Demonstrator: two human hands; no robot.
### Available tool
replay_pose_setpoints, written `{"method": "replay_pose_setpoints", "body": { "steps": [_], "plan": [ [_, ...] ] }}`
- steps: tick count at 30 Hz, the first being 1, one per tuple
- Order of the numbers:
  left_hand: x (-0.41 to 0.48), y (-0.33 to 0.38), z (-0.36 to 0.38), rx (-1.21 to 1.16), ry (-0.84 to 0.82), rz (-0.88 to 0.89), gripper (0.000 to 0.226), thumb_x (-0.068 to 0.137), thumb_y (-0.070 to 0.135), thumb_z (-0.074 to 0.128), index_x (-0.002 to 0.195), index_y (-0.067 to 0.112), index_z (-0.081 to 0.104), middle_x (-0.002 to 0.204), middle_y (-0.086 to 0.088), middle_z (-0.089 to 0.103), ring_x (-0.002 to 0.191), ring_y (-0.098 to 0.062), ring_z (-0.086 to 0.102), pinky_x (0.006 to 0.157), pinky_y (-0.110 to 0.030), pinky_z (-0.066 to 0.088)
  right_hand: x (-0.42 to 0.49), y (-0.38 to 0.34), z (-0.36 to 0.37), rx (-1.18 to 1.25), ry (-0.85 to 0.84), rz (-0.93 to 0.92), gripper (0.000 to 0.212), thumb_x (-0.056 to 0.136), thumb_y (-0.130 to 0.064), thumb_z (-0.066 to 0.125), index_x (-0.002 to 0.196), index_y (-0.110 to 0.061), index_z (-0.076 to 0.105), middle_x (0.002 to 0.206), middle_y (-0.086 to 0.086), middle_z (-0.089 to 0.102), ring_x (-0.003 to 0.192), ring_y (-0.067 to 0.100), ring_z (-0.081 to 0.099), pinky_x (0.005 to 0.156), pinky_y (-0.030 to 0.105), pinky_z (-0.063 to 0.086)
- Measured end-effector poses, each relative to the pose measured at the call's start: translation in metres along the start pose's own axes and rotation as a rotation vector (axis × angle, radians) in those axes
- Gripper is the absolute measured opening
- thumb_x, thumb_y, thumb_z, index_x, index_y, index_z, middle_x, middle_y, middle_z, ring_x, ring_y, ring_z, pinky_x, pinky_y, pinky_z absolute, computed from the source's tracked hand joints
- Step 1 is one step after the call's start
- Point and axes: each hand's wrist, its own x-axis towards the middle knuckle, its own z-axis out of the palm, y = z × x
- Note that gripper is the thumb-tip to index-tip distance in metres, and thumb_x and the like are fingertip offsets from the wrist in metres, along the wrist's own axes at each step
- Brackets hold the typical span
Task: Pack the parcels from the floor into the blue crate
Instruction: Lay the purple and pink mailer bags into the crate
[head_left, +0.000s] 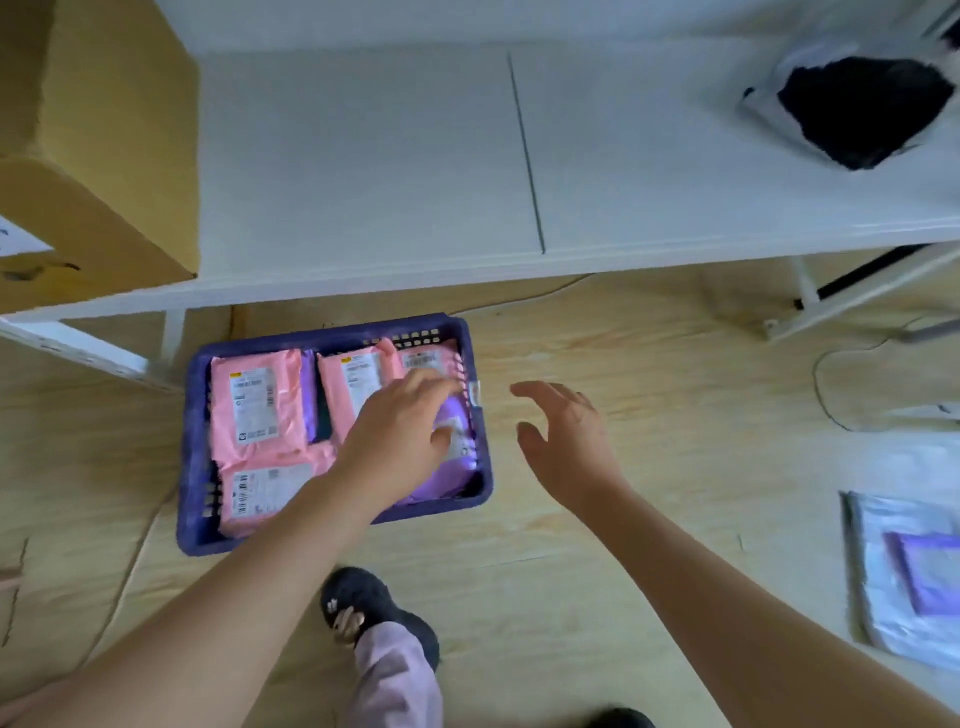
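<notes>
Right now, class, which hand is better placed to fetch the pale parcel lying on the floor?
Right. The right hand hangs open and empty beside the blue crate, on the same side as the pale parcel. The left hand is busy in the crate, on a purple parcel.

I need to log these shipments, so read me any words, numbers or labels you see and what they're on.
No text is legible.
Shipping labels on the pink parcels in the blue crate: barcodes and print, too blurred.
White label on the cardboard box: too blurred.
</notes>
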Motion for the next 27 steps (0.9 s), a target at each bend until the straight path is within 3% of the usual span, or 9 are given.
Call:
{"method": "replay_pose_setpoints", "body": {
  "steps": [5,17,27],
  "plan": [
    [-0.01,0.123,0.025,-0.007,0.009,0.114,0.048,0.089,0.015,0.058,0.136,0.015,0.048,0.14,-0.001,0.045,0.129,-0.021,0.044,0.103,-0.027,0.031,-0.079,0.09,-0.075,0.014,0.078,0.115,0.043,0.088,-0.011,0.053,0.129,-0.023,0.053,0.131,-0.002,0.056,0.125,0.018,0.043,0.101,0.024,0.032],
    [-0.043,0.408,0.091,0.133,-0.215,0.393,0.049,0.096,0.024,0.046,0.143,0.024,0.035,0.147,0.005,0.034,0.134,-0.017,0.035,0.108,-0.027,0.028,-0.258,0.273,-0.23,0.089,0.247,0.401,0.039,0.09,-0.015,0.053,0.128,-0.024,0.054,0.126,0.001,0.058,0.121,0.018,0.05,0.097,0.026,0.038],
    [-0.024,0.522,0.163,0.172,-0.368,0.539,0.05,0.093,0.023,0.049,0.141,0.027,0.037,0.146,0.008,0.035,0.132,-0.015,0.036,0.108,-0.026,0.027,-0.323,0.381,-0.276,0.162,0.291,0.632,0.035,0.092,-0.018,0.052,0.126,-0.026,0.056,0.128,-0.006,0.057,0.119,0.014,0.051,0.091,0.021,0.038]
  ]
}}
